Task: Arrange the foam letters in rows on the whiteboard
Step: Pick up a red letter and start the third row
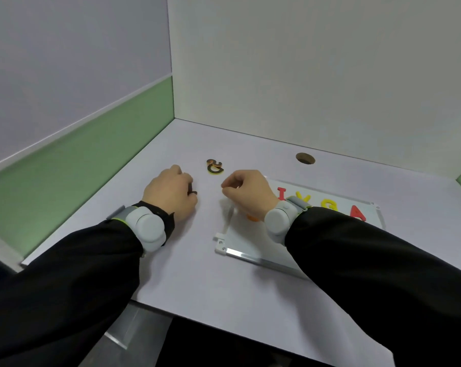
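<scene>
A small whiteboard [246, 254] lies flat on the desk at the right, partly under my right arm. On it stands a row of foam letters: a red I [281, 194], a yellow Y [303, 197], a yellow G [329, 205] and a red A [358, 213]. An orange letter [253, 218] peeks out below my right wrist. Two loose letters [215, 166], dark side up, lie stacked on the desk beyond my hands. My left hand [171, 194] rests curled on the desk around a small dark letter [192, 191]. My right hand [247, 190] hovers at the board's far left corner, fingers curled, nothing visible in it.
A round cable hole [305, 158] sits in the desk at the back right. White partition walls [303, 75] close the back, and a green-banded wall [78, 144] closes the left. The desk's front edge [224, 328] runs below my arms.
</scene>
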Action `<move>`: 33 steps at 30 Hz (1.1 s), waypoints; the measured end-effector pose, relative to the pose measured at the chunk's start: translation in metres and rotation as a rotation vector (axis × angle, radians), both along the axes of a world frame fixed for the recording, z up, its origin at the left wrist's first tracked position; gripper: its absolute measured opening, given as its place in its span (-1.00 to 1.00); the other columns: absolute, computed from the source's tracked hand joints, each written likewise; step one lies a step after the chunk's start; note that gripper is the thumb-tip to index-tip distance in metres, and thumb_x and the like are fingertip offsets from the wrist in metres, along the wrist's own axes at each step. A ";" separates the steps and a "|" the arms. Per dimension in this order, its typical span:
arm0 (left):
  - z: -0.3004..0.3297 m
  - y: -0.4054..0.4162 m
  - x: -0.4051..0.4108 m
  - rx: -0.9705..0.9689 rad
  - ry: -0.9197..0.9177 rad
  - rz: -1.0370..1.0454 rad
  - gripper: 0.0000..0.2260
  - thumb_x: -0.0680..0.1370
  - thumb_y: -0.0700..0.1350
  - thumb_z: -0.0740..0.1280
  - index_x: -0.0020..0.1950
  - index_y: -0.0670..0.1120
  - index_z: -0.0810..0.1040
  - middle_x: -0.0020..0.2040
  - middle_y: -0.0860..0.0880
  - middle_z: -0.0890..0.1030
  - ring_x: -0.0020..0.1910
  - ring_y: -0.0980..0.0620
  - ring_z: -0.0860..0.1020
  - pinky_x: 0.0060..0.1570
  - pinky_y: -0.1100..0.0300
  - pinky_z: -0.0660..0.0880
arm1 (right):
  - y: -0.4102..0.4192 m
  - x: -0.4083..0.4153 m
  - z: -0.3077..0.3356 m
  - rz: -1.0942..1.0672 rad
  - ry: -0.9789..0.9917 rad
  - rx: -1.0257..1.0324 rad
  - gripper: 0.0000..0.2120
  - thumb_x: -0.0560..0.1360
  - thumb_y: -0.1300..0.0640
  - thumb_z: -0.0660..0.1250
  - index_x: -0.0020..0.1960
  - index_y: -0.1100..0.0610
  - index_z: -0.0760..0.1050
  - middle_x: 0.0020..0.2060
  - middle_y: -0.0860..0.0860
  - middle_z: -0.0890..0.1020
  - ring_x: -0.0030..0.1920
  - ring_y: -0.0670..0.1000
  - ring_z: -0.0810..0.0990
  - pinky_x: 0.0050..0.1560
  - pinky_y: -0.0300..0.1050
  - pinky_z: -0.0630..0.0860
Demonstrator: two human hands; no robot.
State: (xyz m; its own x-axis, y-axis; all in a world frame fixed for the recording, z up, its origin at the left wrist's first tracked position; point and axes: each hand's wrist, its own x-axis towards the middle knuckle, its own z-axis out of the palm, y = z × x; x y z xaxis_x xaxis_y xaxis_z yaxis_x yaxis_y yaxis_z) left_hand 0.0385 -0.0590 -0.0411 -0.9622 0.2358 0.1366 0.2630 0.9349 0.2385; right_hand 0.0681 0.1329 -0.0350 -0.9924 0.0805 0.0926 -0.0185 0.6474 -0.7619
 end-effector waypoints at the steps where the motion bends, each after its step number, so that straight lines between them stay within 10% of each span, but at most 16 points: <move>1: -0.001 -0.002 -0.003 0.001 -0.009 -0.011 -0.73 0.52 -0.01 0.25 0.17 -0.03 0.57 0.14 -0.03 0.45 0.16 -0.10 0.43 0.03 0.04 0.46 | -0.004 -0.002 -0.002 0.019 -0.005 0.017 -0.87 0.43 0.21 0.36 -0.11 0.04 0.65 -0.24 -0.10 0.64 -0.24 -0.17 0.54 -0.16 -0.32 0.42; 22: -0.015 -0.017 -0.031 -0.053 0.032 -0.207 -0.70 0.67 -0.01 0.12 0.26 0.04 0.59 0.18 -0.03 0.51 0.15 -0.13 0.33 0.12 -0.02 0.38 | -0.046 -0.029 -0.015 0.122 -0.025 0.114 -0.77 0.43 0.25 0.33 0.03 0.07 0.64 -0.11 -0.03 0.71 -0.01 -0.03 0.64 0.10 -0.18 0.52; 33: 0.012 0.006 -0.008 0.313 -0.112 -0.165 -0.65 0.65 0.01 0.15 -0.20 -0.14 0.56 -0.18 -0.09 0.60 -0.09 -0.14 0.51 -0.04 -0.03 0.46 | -0.021 -0.007 0.006 0.070 0.044 -0.137 -0.94 0.46 0.21 0.44 -0.10 0.16 0.69 -0.23 0.06 0.68 -0.21 -0.04 0.58 -0.10 -0.18 0.49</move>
